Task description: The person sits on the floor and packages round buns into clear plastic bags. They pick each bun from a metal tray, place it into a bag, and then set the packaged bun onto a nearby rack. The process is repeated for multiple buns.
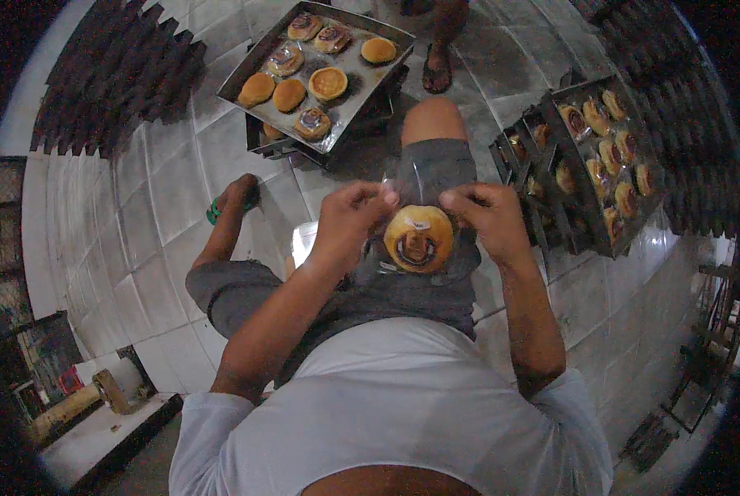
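Note:
A round golden bun [426,219] with a printed label hangs in a clear plastic bag [406,175] above my lap. My left hand [341,223] pinches the bag's upper left edge between thumb and fingers. On the other side, my right hand [495,221] has its fingertips closed at the bag's upper right edge. Ahead of my hands stands a metal tray [360,122] of buns; some are in clear printed bags and others look bare, such as the plain bun [289,95].
More trays lie stacked under the front one. To the right, a tilted tray [593,169] holds several bagged buns beside other trays. Dark stacked trays [114,83] line the far left. Another person's sandaled foot [437,70] is on the tiled floor [171,211] beyond.

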### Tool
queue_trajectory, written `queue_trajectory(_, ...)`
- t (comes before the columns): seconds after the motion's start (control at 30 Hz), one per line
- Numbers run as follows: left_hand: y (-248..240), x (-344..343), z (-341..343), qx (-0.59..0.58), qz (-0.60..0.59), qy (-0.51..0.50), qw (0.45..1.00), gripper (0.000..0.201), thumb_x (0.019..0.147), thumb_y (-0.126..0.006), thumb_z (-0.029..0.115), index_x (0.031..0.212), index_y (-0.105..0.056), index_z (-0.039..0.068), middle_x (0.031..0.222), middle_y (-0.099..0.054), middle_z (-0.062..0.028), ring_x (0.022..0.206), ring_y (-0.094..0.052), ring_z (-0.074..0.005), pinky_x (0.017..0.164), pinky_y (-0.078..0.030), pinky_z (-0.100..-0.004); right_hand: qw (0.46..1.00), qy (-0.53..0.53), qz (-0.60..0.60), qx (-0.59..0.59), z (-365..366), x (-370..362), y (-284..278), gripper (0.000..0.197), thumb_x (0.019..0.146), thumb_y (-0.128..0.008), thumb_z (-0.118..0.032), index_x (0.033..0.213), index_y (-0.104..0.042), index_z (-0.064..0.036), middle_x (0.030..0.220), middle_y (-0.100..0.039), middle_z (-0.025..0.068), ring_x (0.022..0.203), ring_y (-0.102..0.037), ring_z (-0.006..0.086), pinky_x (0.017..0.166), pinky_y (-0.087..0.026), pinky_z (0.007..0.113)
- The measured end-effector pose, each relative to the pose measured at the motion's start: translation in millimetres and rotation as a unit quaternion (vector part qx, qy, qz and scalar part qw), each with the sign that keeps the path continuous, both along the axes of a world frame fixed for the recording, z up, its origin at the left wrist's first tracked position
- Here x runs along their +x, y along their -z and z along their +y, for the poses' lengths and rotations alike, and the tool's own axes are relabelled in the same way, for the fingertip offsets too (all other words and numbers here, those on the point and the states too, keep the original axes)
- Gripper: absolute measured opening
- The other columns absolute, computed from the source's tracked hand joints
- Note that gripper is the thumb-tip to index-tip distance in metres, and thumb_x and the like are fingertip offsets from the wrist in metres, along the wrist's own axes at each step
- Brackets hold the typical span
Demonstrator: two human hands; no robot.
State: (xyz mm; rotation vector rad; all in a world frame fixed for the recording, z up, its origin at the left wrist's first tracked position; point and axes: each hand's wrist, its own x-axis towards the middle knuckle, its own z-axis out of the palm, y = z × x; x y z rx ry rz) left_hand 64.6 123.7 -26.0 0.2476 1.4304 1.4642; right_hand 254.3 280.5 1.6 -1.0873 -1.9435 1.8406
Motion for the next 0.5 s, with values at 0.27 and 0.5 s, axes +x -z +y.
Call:
queue_trajectory(0.27, -25, -19, -11, 0.017, 0.026, -0.053, 0.998, 0.017, 0.091, -0.08, 0.015, 0.1, -0.075, 0.001, 0.097, -0.072, -0.0054, 0.087, -0.066, -0.0123, 0.079, -0.052, -0.0281, 0.952, 0.177, 0.128, -0.213, 1, -3, 9, 0.018, 0.087, -0.081, -0.017, 0.077, -0.071, -0.0065, 0.072, -0.061, -0.0042, 0.063, -0.052, 0.0058, 0.061, -0.041, 0.024)
queue_trajectory(0.5, -40, 3, -30, -0.007, 0.036, -0.011, 0.999, 0.009, 0.086, -0.083, 0.009, 0.086, -0.076, 0.003, 0.103, -0.068, -0.002, 0.097, -0.064, -0.0135, 0.091, -0.048, -0.0285, 0.989, 0.132, 0.051, -0.036, -24, 43, -31, 0.018, 0.085, -0.082, -0.017, 0.074, -0.071, -0.0073, 0.071, -0.061, -0.0039, 0.065, -0.051, 0.0054, 0.06, -0.038, 0.025)
